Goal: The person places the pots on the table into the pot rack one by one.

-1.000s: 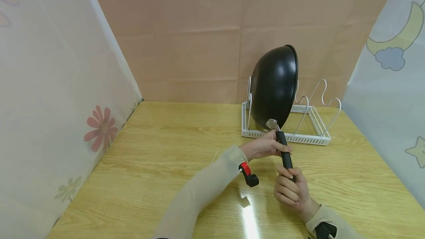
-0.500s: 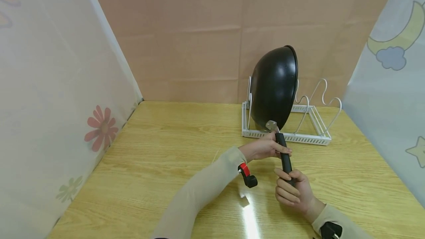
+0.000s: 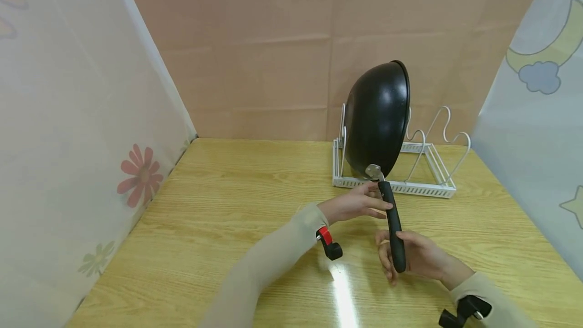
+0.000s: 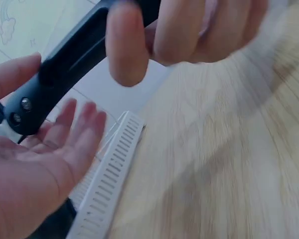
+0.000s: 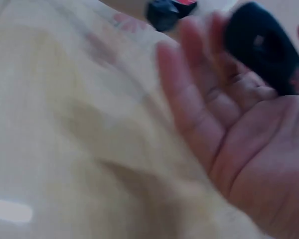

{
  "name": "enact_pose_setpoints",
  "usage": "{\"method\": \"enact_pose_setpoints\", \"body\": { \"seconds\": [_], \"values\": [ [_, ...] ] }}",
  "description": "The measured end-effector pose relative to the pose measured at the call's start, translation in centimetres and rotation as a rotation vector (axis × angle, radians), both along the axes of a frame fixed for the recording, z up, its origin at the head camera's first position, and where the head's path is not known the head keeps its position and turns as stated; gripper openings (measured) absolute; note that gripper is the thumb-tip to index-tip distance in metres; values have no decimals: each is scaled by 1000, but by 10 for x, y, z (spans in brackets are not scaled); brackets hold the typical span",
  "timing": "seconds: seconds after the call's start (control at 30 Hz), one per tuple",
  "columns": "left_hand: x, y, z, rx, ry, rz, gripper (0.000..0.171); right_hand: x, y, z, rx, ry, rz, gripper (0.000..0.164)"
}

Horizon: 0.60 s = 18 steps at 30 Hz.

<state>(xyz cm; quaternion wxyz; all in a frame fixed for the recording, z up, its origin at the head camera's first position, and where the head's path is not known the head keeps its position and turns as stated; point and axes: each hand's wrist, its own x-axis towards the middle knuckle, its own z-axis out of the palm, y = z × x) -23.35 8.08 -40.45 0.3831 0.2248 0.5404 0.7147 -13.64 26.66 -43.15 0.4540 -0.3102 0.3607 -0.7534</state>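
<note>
A black wok (image 3: 375,115) stands on its side in a white wire pot rack (image 3: 416,189), its rounded underside facing left. Its black handle (image 3: 392,229) points down toward me from a metal bracket. My left hand (image 3: 352,205) is at the upper handle, fingers loose and fingertips right at its side. Lower down, my right hand (image 3: 425,258) lies beside the handle's end with relaxed fingers spread behind it. In the right wrist view the palm shows bare near the handle end (image 5: 254,37). The left wrist view shows the left palm (image 4: 30,184) facing the handle (image 4: 70,59).
The rack's wavy wire dividers (image 3: 448,135) rise to the right of the wok. All of it stands on a wood-grain table (image 3: 246,186), near a tan back wall (image 3: 255,65). Patterned side walls border the table at left and right.
My right hand has let go of the handle's end, its fingers loosening and the hand shifting right. My left fingers have also relaxed and drawn slightly left. The wok stays in the rack.
</note>
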Motion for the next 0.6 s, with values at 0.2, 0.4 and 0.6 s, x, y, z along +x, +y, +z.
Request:
{"method": "enact_pose_setpoints", "body": {
  "seconds": [0.2, 0.4, 0.6],
  "values": [
    [7, -28, 4, -195, 173, -27, 53, -3, 22, 35, 420, 274, -95, 50],
    [15, -73, 14, -389, 370, -55, 64, 1, 29, 70, 899, 556, -257, 55],
    [28, -124, 23, -601, 619, 28, 81, 10, 16, 89, 1176, 842, -464, 65]
  ]
}}
